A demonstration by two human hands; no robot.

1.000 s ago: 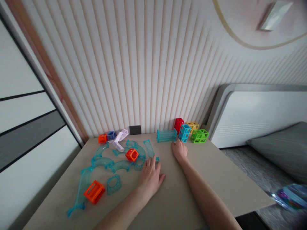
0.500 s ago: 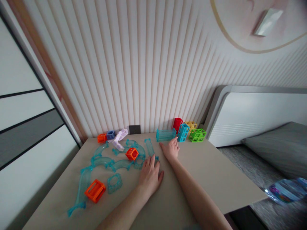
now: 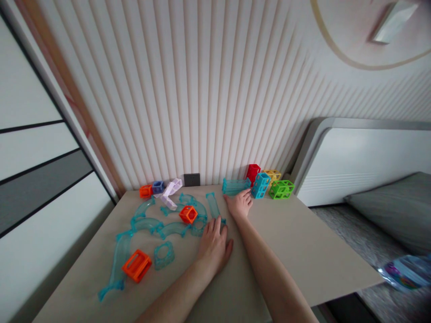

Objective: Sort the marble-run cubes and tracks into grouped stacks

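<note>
My left hand [image 3: 214,244] lies flat on the beige table [image 3: 303,251], its fingertips touching a straight clear-teal track piece [image 3: 213,204]. My right hand [image 3: 239,204] reaches to the far side, fingers spread, touching the stack of teal straight track pieces [image 3: 235,185] by the wall. Just right of it stand a blue lattice block [image 3: 261,185], a red block [image 3: 252,172], a yellow block [image 3: 271,175] and a green lattice block [image 3: 281,189]. Neither hand has lifted anything.
Curved teal track pieces [image 3: 144,224] lie over the left half, with an orange cube [image 3: 188,214], an orange flat block [image 3: 136,265], a teal ring piece [image 3: 164,255] and lilac pieces [image 3: 170,194]. A bed headboard [image 3: 357,157] stands to the right; a plastic bag [image 3: 404,274] lies on the floor.
My right hand slid left from beside the blue block to the teal straight pieces. My left hand stayed nearly still.
</note>
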